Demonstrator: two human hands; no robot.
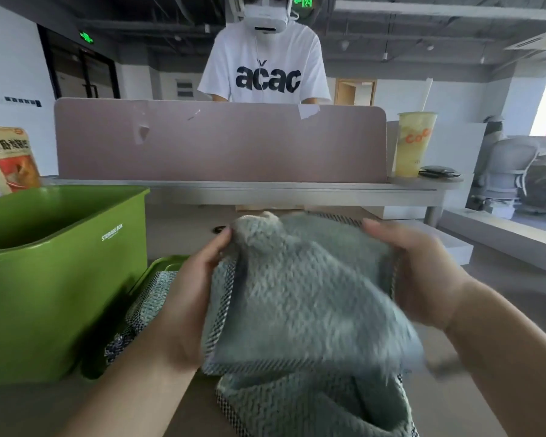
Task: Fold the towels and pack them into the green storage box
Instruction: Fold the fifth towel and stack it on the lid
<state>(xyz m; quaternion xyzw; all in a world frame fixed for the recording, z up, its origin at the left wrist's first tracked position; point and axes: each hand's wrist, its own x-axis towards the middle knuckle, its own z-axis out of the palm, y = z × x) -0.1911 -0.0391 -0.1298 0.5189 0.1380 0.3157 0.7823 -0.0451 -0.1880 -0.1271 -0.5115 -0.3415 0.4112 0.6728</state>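
Towel, grey-green and motion-blurred, was pinched at its left edge by the left hand and gripped along its right edge by the right hand. Just left stood the green storage box, open-topped; desk surface ran on rightward.

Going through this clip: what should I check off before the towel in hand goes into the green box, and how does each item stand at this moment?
1. Left hand grips the towel: ok.
2. Right hand grips its opposite edge: ok.
3. Towel folded flat: not ok, it is bunched up and motion-blurred.
4. Green storage box open on top: ok.
5. Free room on the box floor: cannot tell, the floor is out of sight.
6. All towels packed: not ok, a second towel lies on the green tray beside the box.
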